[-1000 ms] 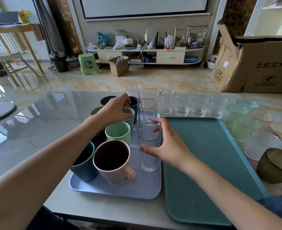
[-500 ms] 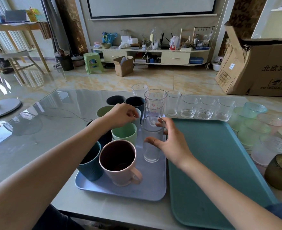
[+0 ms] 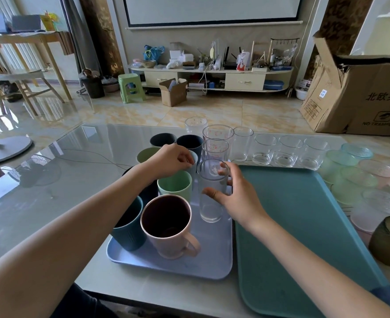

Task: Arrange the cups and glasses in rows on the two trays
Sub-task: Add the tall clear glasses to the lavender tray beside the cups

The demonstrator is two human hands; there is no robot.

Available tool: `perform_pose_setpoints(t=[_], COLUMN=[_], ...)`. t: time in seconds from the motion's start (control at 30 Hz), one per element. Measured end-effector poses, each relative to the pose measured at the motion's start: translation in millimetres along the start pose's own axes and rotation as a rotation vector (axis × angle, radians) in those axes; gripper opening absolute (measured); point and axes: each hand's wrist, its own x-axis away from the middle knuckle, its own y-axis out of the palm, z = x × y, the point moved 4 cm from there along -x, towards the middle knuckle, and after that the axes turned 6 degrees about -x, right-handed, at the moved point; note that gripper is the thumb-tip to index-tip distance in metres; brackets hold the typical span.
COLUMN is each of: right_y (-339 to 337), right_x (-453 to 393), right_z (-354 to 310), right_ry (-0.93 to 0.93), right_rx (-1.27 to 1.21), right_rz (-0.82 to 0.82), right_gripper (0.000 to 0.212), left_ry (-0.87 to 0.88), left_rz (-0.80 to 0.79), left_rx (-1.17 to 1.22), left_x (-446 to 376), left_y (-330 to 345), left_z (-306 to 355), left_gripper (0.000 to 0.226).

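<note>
On the small blue tray (image 3: 212, 260), L side, work is approx. half done. Cups stand in two rough rows: pink mug (image 3: 166, 226) and teal cup (image 3: 127, 226) at the near end, green cup (image 3: 175, 184) behind, more dark and green cups toward the far end. Tall glasses form a third row along the tray's R edge.

My right hand (image 3: 239, 198) is wrapped around the nearest tall glass (image 3: 211, 191), thumb in front, fingers behind; glass upright, base on or just above the tray, cannot tell which. My left hand (image 3: 168, 160) is curled over the rim of a pale cup behind the green one; grip looks light, cup itself mostly hidden.

Teal tray (image 3: 304, 214), R side, holds nothing yet. Judgement: that tray is the bulk of remaining work.

Left to place, all on bare tabletop (image 3: 51, 191): short clear glasses (image 3: 285, 152) in a line just beyond the teal tray; tinted textured glasses (image 3: 350, 175) in green, pink and clear, grouped off its R edge; one dark bowl-like glass (image 3: 389, 239) nearest me.

All containers appear empty.
</note>
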Motion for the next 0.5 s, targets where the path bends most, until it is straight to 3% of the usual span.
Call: perform_pose_setpoints(t=[0.13,0.23,0.3,0.4,0.5], right_y=[-3.1,-11.9,-18.5,-24.6,-15.9], right_x=[0.6,-0.3,-7.0,-35.7,-86.7], right_z=[-8.4,-29.1,-44.4,-70.5,-100.5], right_ry=[0.056,-0.010,-0.086,-0.199,-0.283], right_rx=[0.020,-0.016,0.029,0.170,0.339], right_rz=[-0.092,-0.046,0.007,0.112,0.125], right_gripper=[0.104,0.118,0.105,0.066,0.045], left_ry=[-0.030,-0.065,-0.088,-0.167,-0.340], left_rz=[0.058,0.155,0.220,0.306,0.452], left_rx=[0.024,0.091,0.105,0.162,0.278], left_x=[3.2,8.9,15.0,24.3,39.0], left_y=[-7.7,-24.3,-37.0,-51.3,-59.9], left_z=[-3.9,-13.8,-27.2,-61.1,-103.0], left_gripper=[0.011,0.010,0.011,0.013,0.025])
